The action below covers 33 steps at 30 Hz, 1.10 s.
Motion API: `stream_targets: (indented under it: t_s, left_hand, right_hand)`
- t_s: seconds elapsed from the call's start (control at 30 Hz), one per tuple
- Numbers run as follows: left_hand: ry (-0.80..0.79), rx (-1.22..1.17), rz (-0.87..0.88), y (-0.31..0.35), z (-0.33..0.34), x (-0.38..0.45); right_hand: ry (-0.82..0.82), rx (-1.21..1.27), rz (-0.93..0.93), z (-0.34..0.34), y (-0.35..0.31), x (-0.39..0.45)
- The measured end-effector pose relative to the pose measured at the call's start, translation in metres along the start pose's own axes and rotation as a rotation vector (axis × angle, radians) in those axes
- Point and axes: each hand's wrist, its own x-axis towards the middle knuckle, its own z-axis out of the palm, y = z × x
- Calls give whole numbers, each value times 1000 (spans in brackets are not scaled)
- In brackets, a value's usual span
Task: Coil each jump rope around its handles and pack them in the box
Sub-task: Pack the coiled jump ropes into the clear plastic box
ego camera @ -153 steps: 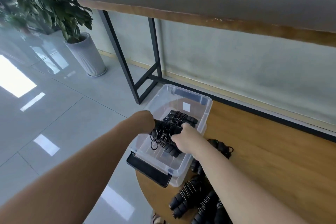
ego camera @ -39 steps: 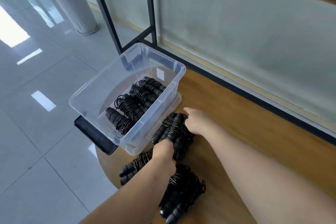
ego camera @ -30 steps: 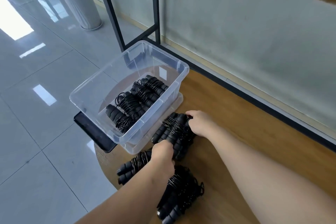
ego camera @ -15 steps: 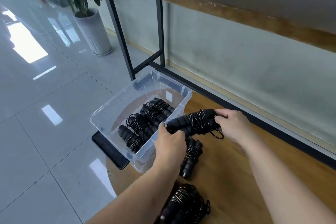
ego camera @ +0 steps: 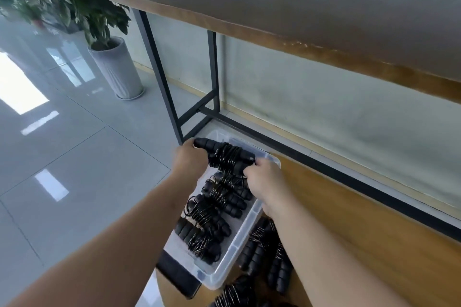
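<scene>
Clear plastic box (ego camera: pixel 245 234) at the edge of a round wooden table (ego camera: pixel 369 244), seen from above; inside it, three coiled jump ropes (ego camera: pixel 212 209), black, each wound around its paired handles, lying side by side along the box's length. Left hand (ego camera: pixel 188 159) and right hand (ego camera: pixel 262 177), fingers curled, grip opposite ends of a fourth coiled rope (ego camera: pixel 225 157), held level above the far end of the box, over the packed bundles. Further coiled bundles (ego camera: pixel 264 254) lie on the table just beside the box's right wall; a dark flat object (ego camera: pixel 178 279) projects from beneath the box's near end; a potted plant (ego camera: pixel 109 57) stands on the tiled floor.
</scene>
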Motion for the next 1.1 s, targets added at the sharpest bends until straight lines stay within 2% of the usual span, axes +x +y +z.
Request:
stream_targets:
  t_s: [0.17, 0.33, 0.43, 0.6, 0.8, 1.1]
  left_hand:
    - [-100, 176, -35, -29, 15, 31]
    - [-244, 424, 58, -44, 38, 50]
    - [-339, 563, 64, -49, 52, 67]
    - [-438, 670, 95, -57, 62, 87]
    - [-465, 788, 141, -68, 73, 99]
    - [-368, 752, 161, -92, 80, 94]
  right_hand:
    - [21, -3, 147, 37, 3, 37]
    - [127, 121, 332, 54, 7, 59]
    - [82, 112, 389, 61, 10, 75]
    - [168, 179, 416, 70, 22, 95]
    - [190, 158, 472, 78, 37, 126]
    - [169, 127, 522, 85, 43, 143]
